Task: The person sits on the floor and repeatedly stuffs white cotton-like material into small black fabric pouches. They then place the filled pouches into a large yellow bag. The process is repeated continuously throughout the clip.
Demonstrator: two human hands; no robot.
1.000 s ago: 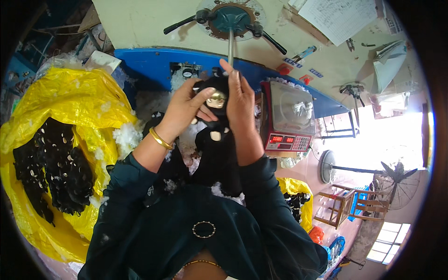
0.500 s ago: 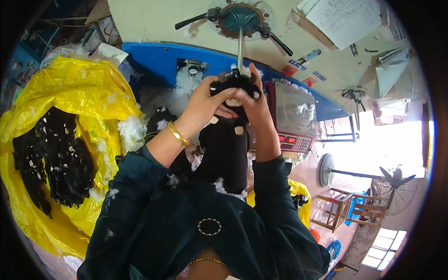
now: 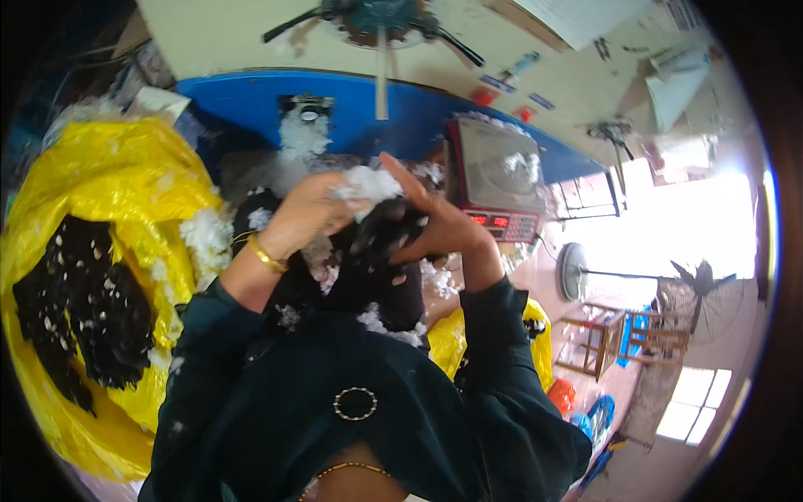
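Observation:
My right hand [image 3: 443,224] is closed round a black plush toy skin [image 3: 381,236] with small pale patches, held above my lap and blurred by motion. A tuft of white fibre stuffing [image 3: 368,186] sits at its upper end. My left hand [image 3: 311,216], with a gold bangle at the wrist, has its curled fingers on this tuft. Beyond the hands, the metal filling tube [image 3: 382,79] juts toward me from a green fitting [image 3: 381,18] on the machine panel. Nothing is on the tube.
At left, a large yellow sack [image 3: 125,167] holds black plush pieces [image 3: 117,309]. A weighing scale [image 3: 500,167] stands right of my hands, with loose stuffing on it. Stuffing also lies round my lap. Farther right are a fan [image 3: 573,272] and a wooden stool [image 3: 590,339].
The toy skin has come off the filling tube and moved down toward me. White stuffing now shows at its upper end, and my left hand has shifted onto it.

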